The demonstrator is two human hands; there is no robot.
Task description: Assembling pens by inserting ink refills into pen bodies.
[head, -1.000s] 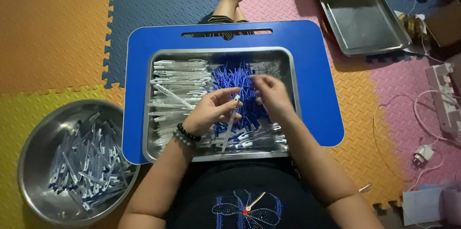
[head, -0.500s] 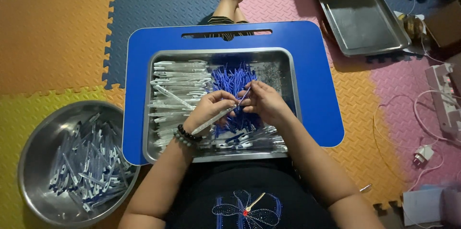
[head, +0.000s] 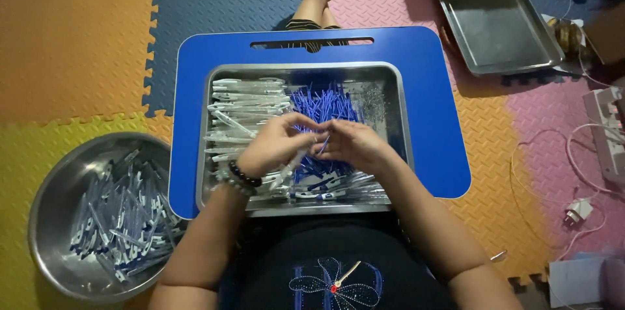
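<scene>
My left hand [head: 277, 144] and my right hand [head: 355, 145] meet over a steel tray [head: 398, 102] on a blue lap table [head: 436, 89]. The left hand grips a clear pen barrel [head: 291, 165] that slants down toward me. The right hand pinches a thin blue refill [head: 323, 145] at the barrel's upper end. The tray holds clear pen barrels [head: 244, 98] on its left side and a heap of blue refills [head: 322, 103] in the middle. A dark bead bracelet sits on my left wrist.
A round steel bowl [head: 49, 193] with several assembled pens [head: 120, 219] sits on the foam mats at my left. A second steel tray [head: 495, 17] lies at the upper right. White cables and a plug [head: 579, 209] lie on the right.
My hands have come together over the tray's middle. The right hand brought a blue refill up to the barrel held by the left hand.
</scene>
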